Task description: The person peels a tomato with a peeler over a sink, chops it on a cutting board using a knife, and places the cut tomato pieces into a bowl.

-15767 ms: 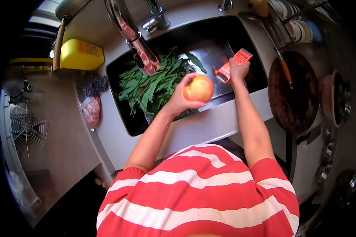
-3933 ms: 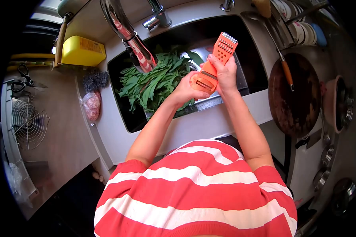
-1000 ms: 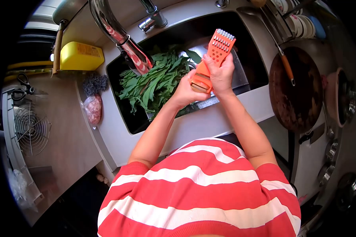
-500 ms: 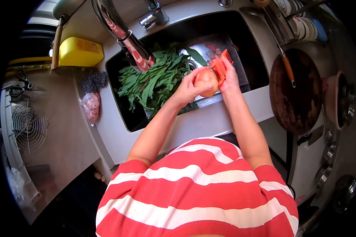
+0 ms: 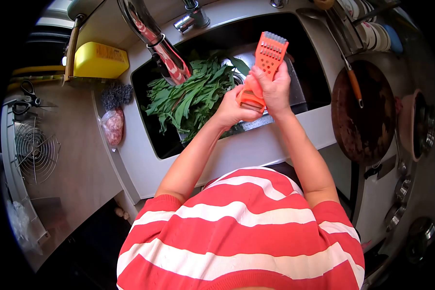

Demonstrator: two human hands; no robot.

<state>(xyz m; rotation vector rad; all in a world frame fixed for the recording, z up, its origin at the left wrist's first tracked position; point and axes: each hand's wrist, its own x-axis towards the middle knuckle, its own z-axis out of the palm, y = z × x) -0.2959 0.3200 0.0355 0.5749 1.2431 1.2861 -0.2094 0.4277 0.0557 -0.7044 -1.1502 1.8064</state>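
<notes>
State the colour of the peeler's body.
The peeler's body is orange-red, best seen in the head view.

Over a sink (image 5: 315, 72), the right hand (image 5: 277, 91) grips an orange peeler (image 5: 270, 54) — grater end up — the left hand (image 5: 231, 109) curled at its lower end (leafy greens (image 5: 191, 94) nearby).

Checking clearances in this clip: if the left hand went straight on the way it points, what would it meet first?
Most likely the orange peeler, held by the right hand just ahead of the left hand; depth is unclear, so the two may be touching.
</notes>
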